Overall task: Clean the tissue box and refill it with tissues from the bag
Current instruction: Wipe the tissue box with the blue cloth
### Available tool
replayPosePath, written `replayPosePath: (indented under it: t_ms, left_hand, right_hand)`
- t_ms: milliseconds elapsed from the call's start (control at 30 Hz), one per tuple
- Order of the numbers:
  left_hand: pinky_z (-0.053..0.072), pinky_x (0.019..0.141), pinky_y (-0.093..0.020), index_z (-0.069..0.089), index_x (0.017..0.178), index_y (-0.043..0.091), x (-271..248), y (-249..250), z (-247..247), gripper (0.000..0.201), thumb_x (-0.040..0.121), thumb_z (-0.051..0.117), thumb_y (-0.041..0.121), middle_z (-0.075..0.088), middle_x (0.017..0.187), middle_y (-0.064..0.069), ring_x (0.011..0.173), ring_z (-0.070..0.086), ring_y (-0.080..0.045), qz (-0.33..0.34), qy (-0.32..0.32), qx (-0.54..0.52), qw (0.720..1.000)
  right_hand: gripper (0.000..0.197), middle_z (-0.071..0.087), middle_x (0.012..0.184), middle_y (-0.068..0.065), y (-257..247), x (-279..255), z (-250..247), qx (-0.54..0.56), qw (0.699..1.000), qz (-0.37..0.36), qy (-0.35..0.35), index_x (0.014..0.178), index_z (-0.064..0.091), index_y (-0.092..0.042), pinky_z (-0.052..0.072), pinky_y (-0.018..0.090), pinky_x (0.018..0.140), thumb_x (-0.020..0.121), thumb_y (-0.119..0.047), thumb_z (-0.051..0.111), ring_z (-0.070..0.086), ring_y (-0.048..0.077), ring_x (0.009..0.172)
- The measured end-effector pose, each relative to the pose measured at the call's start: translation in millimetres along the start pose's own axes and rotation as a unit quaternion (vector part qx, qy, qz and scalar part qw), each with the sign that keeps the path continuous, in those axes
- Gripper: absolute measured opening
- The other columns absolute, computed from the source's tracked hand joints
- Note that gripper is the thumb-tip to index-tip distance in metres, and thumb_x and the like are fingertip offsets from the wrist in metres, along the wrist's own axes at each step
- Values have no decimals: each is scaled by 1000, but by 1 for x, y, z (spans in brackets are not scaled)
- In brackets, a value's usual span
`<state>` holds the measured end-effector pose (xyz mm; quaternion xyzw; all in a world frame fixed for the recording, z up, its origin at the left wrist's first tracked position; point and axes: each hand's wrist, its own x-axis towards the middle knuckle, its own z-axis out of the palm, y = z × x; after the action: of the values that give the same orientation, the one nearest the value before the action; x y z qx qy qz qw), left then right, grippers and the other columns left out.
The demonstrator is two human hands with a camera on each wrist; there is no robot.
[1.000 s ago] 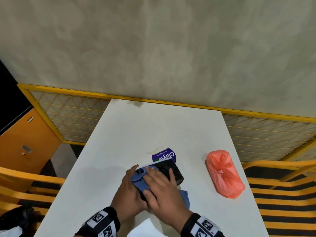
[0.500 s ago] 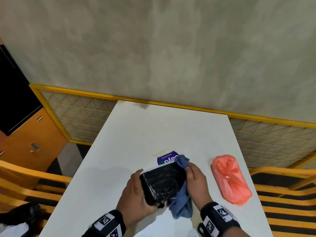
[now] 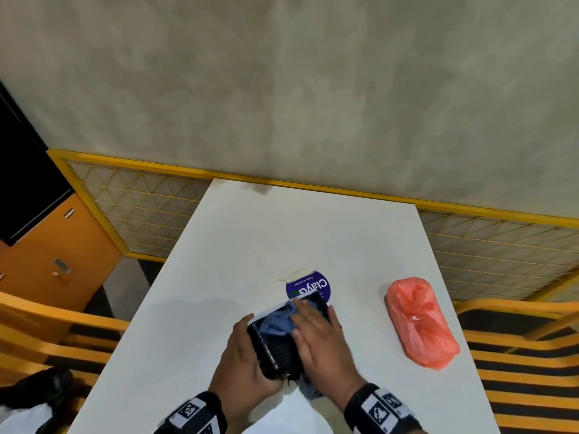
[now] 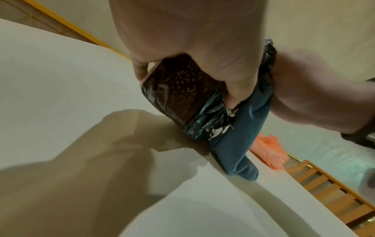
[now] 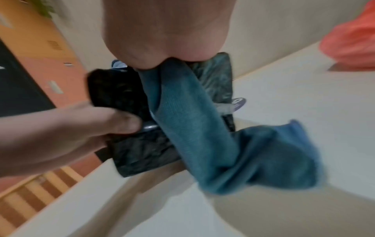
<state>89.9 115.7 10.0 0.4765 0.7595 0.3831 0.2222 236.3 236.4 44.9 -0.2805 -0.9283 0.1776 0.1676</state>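
A black tissue box (image 3: 277, 350) with a patterned brown side (image 4: 182, 89) sits tilted in my left hand (image 3: 242, 355), thumb on its near face and fingers curled round the far side. My right hand (image 3: 319, 339) lies flat on the box's top and presses a blue cloth (image 3: 279, 321) against it. The cloth's loose end (image 5: 263, 157) hangs down past the box's near right corner. The orange-red plastic bag (image 3: 419, 324), tied shut, lies on the white table (image 3: 282, 233) to the right, apart from both hands.
A round purple sticker (image 3: 311, 285) lies flat on the table just beyond the box. Yellow mesh railing (image 3: 131, 202) borders the table's far and side edges. An orange cabinet (image 3: 53, 255) stands at the left. Orange slatted seats (image 3: 517, 355) flank the table.
My right hand has moved with the cloth from the box's right side up onto its top. The left hand has kept its hold and turned the box slightly.
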Motion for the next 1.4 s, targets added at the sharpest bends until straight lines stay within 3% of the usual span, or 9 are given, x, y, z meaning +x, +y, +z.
replayPosePath:
  t_ms: [200,367,533,667,833,933,1100,1233,1400]
  left_hand:
    - [40,111,-28,0,151,26,-6,3,-6,143,45,86,65,35,143,11,131,42,-7,-33,-28,-10,999]
    - [27,120,-46,-21,152,26,-12,13,-5,167,33,84,77,13,156,9,145,22,-15,-108,-20,-15,994]
    - [40,108,-54,10,155,17,-13,-1,4,150,37,80,77,42,144,-6,129,50,-29,-129,54,17,990]
    - [53,91,-51,30,142,21,-11,-2,1,127,39,85,69,54,125,2,107,63,-27,-80,66,24,994]
    - [56,89,-44,28,138,30,-7,-9,-3,123,39,87,72,49,124,10,111,59,-18,-70,40,-22,996]
    - [56,92,-37,27,140,26,-6,-5,-4,125,40,88,70,44,123,13,111,58,-12,-69,37,-25,997]
    - [50,85,-24,40,128,45,-1,-8,1,81,57,76,57,63,111,27,101,67,-6,-96,21,-55,994]
    - [57,79,-32,31,126,47,-5,0,-1,88,53,79,59,66,108,17,90,71,-12,-108,41,-19,993]
    - [57,80,-35,35,130,34,-2,14,-5,104,44,84,65,66,110,15,96,71,-20,-109,36,0,993]
  right_hand:
    - [42,47,148,-1,20,4,0,20,999,35,33,131,57,-16,11,20,116,100,-30,32,39,14,138]
    - [37,53,143,6,12,2,12,-10,999,19,37,123,62,-14,40,41,108,97,-26,39,47,25,134]
    - [38,55,141,3,1,1,17,-55,998,6,34,121,65,-17,42,42,107,94,-28,41,49,22,132]
    - [38,53,143,3,11,0,12,-57,998,-4,27,123,62,-17,37,42,110,94,-27,40,47,21,133]
    - [36,54,139,1,36,4,-4,131,975,148,100,135,55,-13,25,9,106,101,-13,44,50,20,129]
    - [38,51,139,-9,19,4,-11,166,971,105,136,137,54,-15,30,16,110,100,-8,46,46,7,132]
    - [43,56,140,-4,-32,-7,24,-78,990,-119,-17,126,57,-27,39,42,108,84,-33,51,49,15,131]
    - [41,51,145,-3,-13,-3,23,-113,990,-76,-18,128,58,-24,23,44,110,91,-37,47,46,16,135]
    - [45,50,146,1,18,5,4,-105,994,3,-11,132,60,-18,35,47,113,95,-31,39,44,18,136]
